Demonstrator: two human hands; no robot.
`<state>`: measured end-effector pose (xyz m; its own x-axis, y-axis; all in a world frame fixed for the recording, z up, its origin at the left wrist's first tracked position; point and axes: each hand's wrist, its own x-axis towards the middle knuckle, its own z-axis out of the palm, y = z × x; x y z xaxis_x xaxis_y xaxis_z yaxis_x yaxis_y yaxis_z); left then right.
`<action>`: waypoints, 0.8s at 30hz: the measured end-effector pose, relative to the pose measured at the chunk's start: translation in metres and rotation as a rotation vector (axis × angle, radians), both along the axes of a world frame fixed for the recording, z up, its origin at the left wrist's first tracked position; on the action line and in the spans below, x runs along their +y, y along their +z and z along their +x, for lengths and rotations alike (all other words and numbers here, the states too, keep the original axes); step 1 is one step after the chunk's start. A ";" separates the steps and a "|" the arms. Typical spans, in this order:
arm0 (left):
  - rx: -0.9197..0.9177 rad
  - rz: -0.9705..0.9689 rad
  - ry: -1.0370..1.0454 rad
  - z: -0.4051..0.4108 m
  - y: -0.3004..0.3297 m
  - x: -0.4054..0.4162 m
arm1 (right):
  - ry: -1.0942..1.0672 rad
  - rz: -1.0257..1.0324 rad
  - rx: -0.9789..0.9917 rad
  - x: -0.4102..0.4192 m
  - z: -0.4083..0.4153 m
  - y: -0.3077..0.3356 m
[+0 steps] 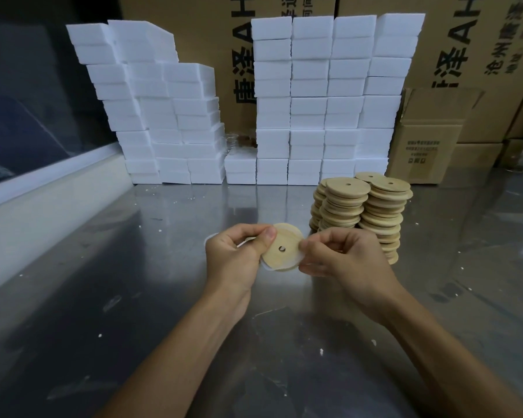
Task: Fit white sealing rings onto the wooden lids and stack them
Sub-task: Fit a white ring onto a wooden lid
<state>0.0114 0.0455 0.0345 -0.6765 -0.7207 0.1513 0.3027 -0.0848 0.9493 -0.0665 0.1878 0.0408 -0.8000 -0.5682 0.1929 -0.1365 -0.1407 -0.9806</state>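
A round wooden lid (284,241) with a small centre hole is held above the steel table between both hands. My left hand (239,254) grips its left edge, thumb on the face. My right hand (344,257) pinches its right edge, where a white sealing ring (296,260) shows around the lid's lower right rim. More white ring material (209,237) peeks out behind my left hand. Stacks of wooden lids (363,209) stand just behind my right hand.
The steel table (133,297) carries scattered white crumbs. Walls of white foam blocks (314,101) line the back, with cardboard boxes (429,137) behind and at the right. A pale ledge (43,206) runs along the left.
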 end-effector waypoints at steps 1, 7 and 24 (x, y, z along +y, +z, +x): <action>-0.001 0.006 -0.009 0.000 -0.001 0.000 | -0.015 -0.007 0.000 0.000 0.000 -0.001; -0.087 -0.380 -0.057 0.003 0.000 -0.012 | -0.030 0.097 0.140 0.006 -0.005 -0.002; -0.086 -0.529 -0.129 0.008 0.007 -0.007 | 0.089 0.266 0.428 0.010 -0.010 0.005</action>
